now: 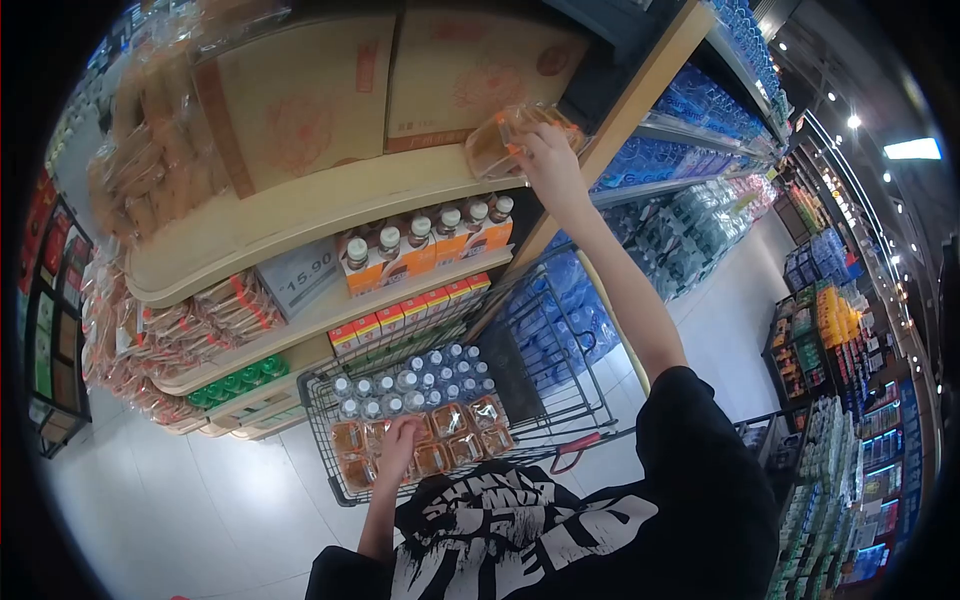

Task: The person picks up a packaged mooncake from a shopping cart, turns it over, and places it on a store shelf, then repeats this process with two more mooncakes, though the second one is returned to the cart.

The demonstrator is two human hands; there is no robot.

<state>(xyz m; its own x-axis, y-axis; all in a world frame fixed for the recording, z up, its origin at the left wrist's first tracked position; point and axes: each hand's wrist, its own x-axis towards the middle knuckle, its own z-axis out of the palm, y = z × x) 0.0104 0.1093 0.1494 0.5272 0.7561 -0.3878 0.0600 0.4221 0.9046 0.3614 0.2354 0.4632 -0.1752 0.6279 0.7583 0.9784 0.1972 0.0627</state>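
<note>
Head camera shows the right hand [547, 150] up high, its fingers holding a clear pack [488, 148] at the end of the top shelf [335, 190], near a big box [480, 75]. The left hand [398, 442] is down at small packs [465, 447] in the cart [514, 378]; I can't tell if its fingers grip one.

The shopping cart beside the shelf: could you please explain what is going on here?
The right hand holds a clear-wrapped package at the end of the upper shelf, beside cardboard boxes. The left hand is at the brown packs in the shopping cart; whether it grips one is unclear. White-capped bottles stand beyond those packs.
</note>
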